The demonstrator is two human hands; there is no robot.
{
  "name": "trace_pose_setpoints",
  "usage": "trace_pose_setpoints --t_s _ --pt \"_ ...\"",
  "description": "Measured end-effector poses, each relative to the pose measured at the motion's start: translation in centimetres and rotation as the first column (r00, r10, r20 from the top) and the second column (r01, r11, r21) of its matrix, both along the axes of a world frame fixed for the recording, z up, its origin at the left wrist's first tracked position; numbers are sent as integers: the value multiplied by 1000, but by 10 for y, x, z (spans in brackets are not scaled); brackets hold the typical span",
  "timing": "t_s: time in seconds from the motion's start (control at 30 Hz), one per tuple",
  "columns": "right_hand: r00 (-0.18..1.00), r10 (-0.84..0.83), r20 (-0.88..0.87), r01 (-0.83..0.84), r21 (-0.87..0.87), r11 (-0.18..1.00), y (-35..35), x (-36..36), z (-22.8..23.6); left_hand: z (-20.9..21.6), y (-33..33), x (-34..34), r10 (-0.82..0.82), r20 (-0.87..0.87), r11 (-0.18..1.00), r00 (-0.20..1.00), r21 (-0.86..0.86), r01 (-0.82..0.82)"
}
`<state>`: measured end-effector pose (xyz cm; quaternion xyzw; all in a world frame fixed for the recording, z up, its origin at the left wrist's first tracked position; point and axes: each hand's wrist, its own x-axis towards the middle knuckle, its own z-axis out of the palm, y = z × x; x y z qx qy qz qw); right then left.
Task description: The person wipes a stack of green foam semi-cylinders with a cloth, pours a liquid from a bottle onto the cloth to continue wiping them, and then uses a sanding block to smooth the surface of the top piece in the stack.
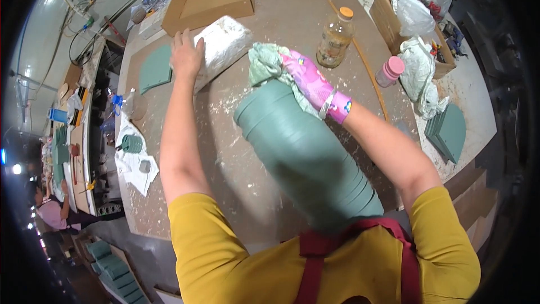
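Note:
My left hand [187,55] is bare, its fingers stretched out against the left side of a white block [228,44] that looks like foam or plaster. On my right hand [301,73] is a pink patterned glove, with a band around the wrist. It grips a crumpled pale green cloth [264,65] at the far end of a large grey-green rounded form [298,135]. Ridged rings run around both ends of this form, which lies on the table close to my body. The cloth hides my right fingertips.
A glass bottle [336,39] with an orange cap, a pink-lidded jar [390,72] and a long wooden stick [368,62] are at right. Green sheets [449,132] lie beyond them. An open cardboard box [211,8] stands far. Another person [53,211] is at left.

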<state>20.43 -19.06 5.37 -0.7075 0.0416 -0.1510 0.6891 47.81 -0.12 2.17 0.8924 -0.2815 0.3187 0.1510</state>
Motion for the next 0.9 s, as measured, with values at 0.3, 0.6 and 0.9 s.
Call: trace_pose_setpoints --t_s 0.3,0.6,0.9 --pt "995 -59 -86 62 38 997 -4 -2 0 13 -28 36 60 -608 990 792 138 31" --pt "998 -57 -14 57 -2 998 4 1 11 28 -23 -46 -82 -610 961 788 163 225" --pt "954 -273 125 223 312 923 -28 -29 22 28 -22 -136 -145 -662 942 735 134 307"
